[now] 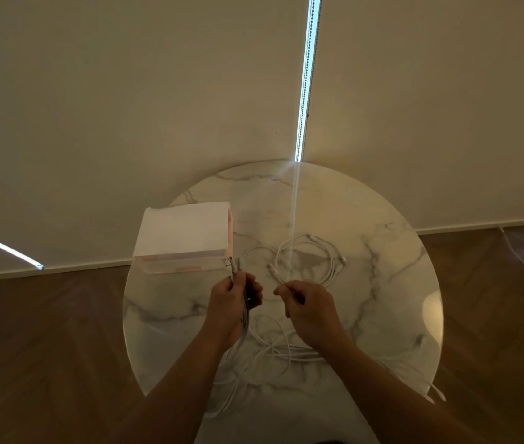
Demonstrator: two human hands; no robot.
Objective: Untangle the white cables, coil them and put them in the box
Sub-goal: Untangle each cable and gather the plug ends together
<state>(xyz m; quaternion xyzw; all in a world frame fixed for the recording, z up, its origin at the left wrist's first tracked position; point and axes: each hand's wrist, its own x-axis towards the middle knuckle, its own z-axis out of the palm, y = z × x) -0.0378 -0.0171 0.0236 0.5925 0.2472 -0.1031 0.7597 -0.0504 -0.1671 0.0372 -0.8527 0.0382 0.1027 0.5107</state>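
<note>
**Both hands on cable ends, nothing boxed yet**

Left hand (233, 299) grips a bunch of strands just off the box's (183, 235) near right corner, with plug ends poking up toward that corner. Right hand (308, 307) pinches one single end, right of the box. The hands are near each other but apart. White cables (330, 264): one loose loop lies right of the box on the marble table (382, 299); a messy tangle sits on the person's side of the box, under the forearms. Box interior is hidden, so can't tell the contents.

Risks, my guess:
- A hard pull on the single end tightens a knot in the tangle.
- Dragged strands snag the loose loop or slide off the table edge.
- The left bunch bumps the box.
</note>
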